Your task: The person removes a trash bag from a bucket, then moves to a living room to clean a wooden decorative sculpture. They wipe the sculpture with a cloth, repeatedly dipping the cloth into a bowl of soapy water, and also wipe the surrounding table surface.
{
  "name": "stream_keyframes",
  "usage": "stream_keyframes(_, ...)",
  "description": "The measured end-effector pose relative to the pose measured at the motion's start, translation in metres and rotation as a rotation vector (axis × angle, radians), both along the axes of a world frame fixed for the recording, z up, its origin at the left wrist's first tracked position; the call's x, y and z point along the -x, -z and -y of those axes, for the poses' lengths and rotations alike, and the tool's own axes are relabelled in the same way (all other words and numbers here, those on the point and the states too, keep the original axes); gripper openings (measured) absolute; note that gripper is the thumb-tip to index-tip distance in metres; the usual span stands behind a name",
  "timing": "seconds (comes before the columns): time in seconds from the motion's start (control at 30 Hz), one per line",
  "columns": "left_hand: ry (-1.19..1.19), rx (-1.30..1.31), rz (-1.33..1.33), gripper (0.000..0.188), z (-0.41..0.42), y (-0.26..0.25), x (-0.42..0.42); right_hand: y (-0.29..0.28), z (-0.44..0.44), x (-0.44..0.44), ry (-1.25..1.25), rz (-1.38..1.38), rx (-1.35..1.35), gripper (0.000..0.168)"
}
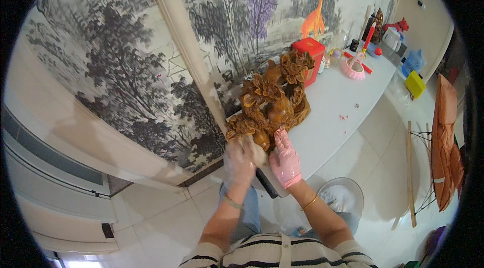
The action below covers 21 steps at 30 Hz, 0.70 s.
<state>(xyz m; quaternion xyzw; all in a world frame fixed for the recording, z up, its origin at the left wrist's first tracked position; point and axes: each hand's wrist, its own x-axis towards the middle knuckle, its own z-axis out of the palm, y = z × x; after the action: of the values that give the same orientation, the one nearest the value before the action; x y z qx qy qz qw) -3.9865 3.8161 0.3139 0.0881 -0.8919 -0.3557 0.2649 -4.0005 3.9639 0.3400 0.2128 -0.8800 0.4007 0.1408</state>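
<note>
A carved brown wooden sculpture with flowers and gourd shapes [278, 111] stands at the near end of a white table [329, 116]. My left hand [240, 160], blurred and seemingly in a clear glove, holds a pale cloth [257, 152] against the sculpture's lower left end. My right hand [286, 160], in a pink glove, rests its fingertips on the sculpture's lower edge, thumb apart from the fingers.
Behind the sculpture stand a red box [312, 58], an orange deer figurine [314, 18], a pink basket [353, 67] and a red candle [368, 37]. A basin of sudsy water [342, 196] is below the table. A brown folding chair [444, 143] is at right.
</note>
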Motion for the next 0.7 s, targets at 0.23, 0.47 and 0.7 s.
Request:
stream_keyframes(0.23,-0.033,0.288,-0.118,0.037,-0.020,-0.061,-0.010,-0.007,0.002,-0.006,-0.022,0.070,-0.021,0.067)
stream_keyframes(0.47,0.002,-1.083,-0.251,0.037,-0.005,-0.036,0.000,0.004,0.002,-0.003,0.007,-0.032,-0.075,0.066)
stream_keyframes(0.7,-0.012,-0.204,-0.389,0.033,0.001,-0.130,-0.018,0.003,0.002,-0.005,-0.031,-0.029,-0.070,0.070)
